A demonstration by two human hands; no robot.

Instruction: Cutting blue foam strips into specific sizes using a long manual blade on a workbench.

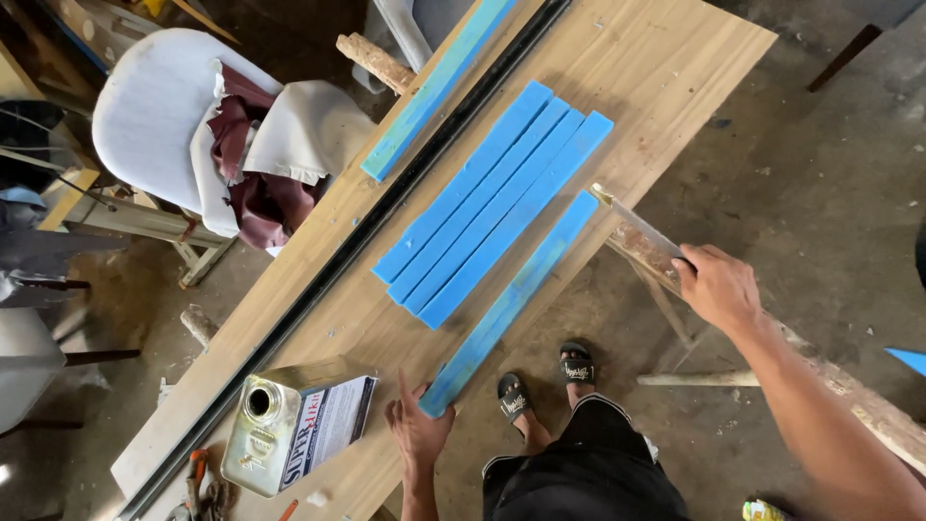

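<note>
My left hand (418,427) lies spread flat against the near end of a blue strip (511,299) at the wooden board's (666,58) near edge. My right hand (719,287) pinches a scraper (639,227) touching the strip's far end.

Four strips (497,198) lie side by side on the board (666,58), a fifth strip (511,299) right of them, can (289,425) near-left

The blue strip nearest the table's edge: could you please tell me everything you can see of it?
The blue strip is long, narrow and flat, blue-coated, apparently wood, with patchy greenish wear. It lies flat on the wooden table along its near edge, apart from four similar strips grouped beside it. The left hand rests on its near end; the right hand holds a flat scraper whose tip meets its far end.
</note>
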